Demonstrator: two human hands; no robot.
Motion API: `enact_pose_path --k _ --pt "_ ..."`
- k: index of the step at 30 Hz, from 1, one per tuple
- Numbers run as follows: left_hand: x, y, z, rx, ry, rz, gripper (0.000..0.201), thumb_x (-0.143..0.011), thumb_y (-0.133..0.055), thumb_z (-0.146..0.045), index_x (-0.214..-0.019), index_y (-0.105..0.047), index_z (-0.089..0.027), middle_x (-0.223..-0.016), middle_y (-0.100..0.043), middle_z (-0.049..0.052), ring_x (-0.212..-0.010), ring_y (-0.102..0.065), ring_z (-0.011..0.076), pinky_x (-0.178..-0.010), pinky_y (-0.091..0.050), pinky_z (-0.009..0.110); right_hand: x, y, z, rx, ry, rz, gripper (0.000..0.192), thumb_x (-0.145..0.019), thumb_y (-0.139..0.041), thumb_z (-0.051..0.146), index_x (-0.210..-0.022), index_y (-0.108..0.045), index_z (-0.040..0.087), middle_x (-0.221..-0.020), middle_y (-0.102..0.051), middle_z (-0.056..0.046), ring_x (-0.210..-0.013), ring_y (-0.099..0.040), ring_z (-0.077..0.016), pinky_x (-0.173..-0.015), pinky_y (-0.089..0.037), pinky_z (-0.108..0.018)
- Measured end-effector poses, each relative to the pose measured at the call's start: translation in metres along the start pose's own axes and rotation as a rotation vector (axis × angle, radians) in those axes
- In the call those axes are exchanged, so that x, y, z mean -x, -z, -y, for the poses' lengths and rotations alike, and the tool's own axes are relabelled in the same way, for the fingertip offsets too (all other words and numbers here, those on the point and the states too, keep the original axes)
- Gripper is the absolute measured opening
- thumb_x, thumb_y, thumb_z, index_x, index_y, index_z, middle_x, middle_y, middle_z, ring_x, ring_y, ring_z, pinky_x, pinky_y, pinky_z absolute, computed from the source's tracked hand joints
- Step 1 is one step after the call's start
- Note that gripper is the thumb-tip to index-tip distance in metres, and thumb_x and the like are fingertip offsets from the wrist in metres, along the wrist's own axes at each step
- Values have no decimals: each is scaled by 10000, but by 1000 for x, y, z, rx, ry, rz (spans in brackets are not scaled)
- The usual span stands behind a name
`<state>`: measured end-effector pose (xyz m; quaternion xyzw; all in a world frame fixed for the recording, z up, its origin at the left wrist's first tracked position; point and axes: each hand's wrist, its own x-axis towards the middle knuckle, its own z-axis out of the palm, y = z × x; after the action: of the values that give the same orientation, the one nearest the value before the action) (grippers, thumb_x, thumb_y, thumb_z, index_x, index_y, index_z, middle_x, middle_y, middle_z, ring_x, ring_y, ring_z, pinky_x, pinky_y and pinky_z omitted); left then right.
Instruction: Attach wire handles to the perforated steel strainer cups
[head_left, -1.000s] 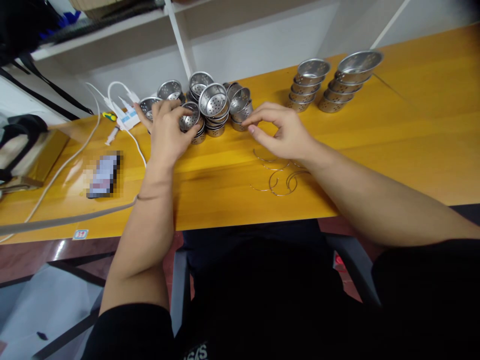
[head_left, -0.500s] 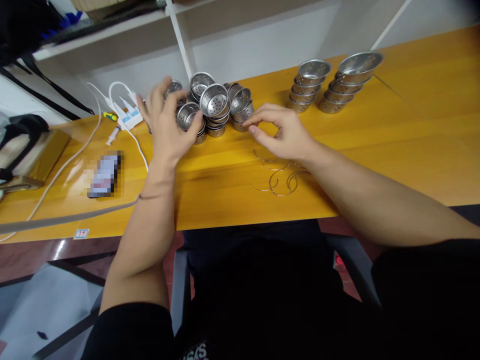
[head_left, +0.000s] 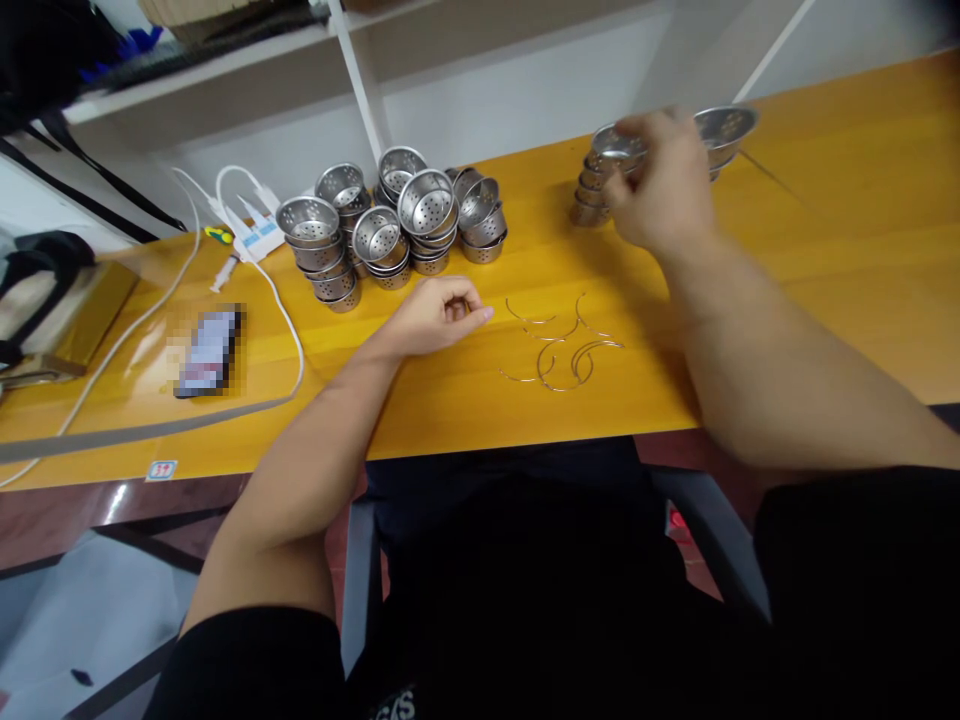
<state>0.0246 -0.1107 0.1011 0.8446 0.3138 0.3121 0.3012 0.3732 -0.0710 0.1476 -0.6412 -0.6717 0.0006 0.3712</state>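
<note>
My left hand [head_left: 441, 315] rests on the table with its fingers curled in; nothing shows in it. Just right of it lie several thin curved metal wires [head_left: 564, 388]. At the right, my right hand [head_left: 664, 185], somewhat blurred, has thumb and fingers around the side of a perforated metal cup [head_left: 616, 143] at the top of a short stack. Behind that hand, a wider perforated metal bowl [head_left: 727, 128] tops another stack, mostly hidden. Beyond my left hand stand several stacks of perforated cups [head_left: 429, 203], with one stack [head_left: 321, 250] at their left end.
A white power strip [head_left: 259, 235] with cables and a small syringe [head_left: 225, 273] lie at the left. A blurred-out phone [head_left: 210, 350] is nearer the table edge, by a grey strap [head_left: 150, 436]. White shelving [head_left: 480, 90] rises behind the yellow table [head_left: 465, 420].
My left hand has come away from the cup stacks, down and right to the table, its fingers curling. My right hand has moved up and right to the short stack.
</note>
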Motion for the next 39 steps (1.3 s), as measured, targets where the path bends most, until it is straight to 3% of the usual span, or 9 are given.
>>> enact_pose_path --k 6,12,18,25,28,32,34,36,39 --pt "-1 3 11 37 63 -24 178 -1061 -899 -338 -959 -857 -198 -841 -777 35 -752 -644 140 -702 -495 278 -10 -6 -15 84 -78 131 485 -1265 -724 37 -1740 -814 19 -1833 -710 -341 -1618 -722 -327 -1382 -494 -404" --pt "-1 1 12 42 72 -32 197 -1058 -893 -357 -959 -863 -190 -838 -777 39 -761 -646 145 -709 -499 281 -22 -14 -24 121 -97 111 388 -1205 -843 19 -1588 -897 -7 -1674 -808 -366 -1432 -756 -333 -1215 -523 -413" --pt "-2 2 11 46 82 -51 211 -1052 -890 -377 -949 -862 -195 -818 -757 28 -753 -626 145 -703 -478 281 -25 -17 -26 58 -146 42 361 -1087 -951 -7 -1442 -949 62 -1437 -900 -238 -1096 -714 -248 -1014 -506 -385" --pt "-2 3 14 36 80 -32 186 -1065 -891 -357 -968 -864 -201 -841 -778 34 -769 -647 151 -708 -492 284 -24 -21 -34 -24 -69 19 126 -1191 -864 90 -1251 -883 200 -1485 -795 -197 -1151 -653 -264 -1125 -492 -407" --pt "-2 2 17 37 79 -31 186 -1074 -898 -349 -965 -851 -206 -842 -765 27 -771 -643 149 -707 -500 282 -23 -22 -32 -43 -42 -32 127 -1210 -831 96 -1269 -875 200 -1502 -803 -205 -1164 -699 -271 -1140 -525 -420" --pt "-1 -1 25 90 64 -93 217 -1061 -912 -312 -1236 -848 -202 -1104 -868 77 -894 -752 153 -802 -616 283 -13 -16 -14 -126 34 -193 121 -1138 -876 81 -1213 -890 175 -1395 -868 -221 -1115 -773 -269 -1056 -598 -410" --pt "-1 -3 31 132 69 -133 475 -1042 -941 -295 -1485 -780 -234 -1463 -890 146 -1071 -841 178 -921 -698 307 -2 -9 3 -244 135 -92 60 -1133 -884 192 -1110 -854 239 -1271 -880 -170 -1039 -764 -270 -1004 -624 -418" --pt "-3 -6 38 154 86 -160 731 -1018 -993 -299 -1677 -675 -296 -1763 -789 186 -1276 -879 230 -1037 -752 358 14 -1 23 -342 268 135 134 -1144 -870 382 -1056 -819 295 -1189 -859 -137 -1048 -759 -297 -1040 -651 -458" --pt "-4 -10 46 160 81 -165 942 -993 -1070 -363 -1797 -580 -339 -1812 -755 188 -1481 -866 324 -1156 -784 455 37 4 53 -403 434 531 331 -1163 -791 642 -1128 -855 319 -1291 -860 -154 -1200 -792 -361 -1163 -668 -531"
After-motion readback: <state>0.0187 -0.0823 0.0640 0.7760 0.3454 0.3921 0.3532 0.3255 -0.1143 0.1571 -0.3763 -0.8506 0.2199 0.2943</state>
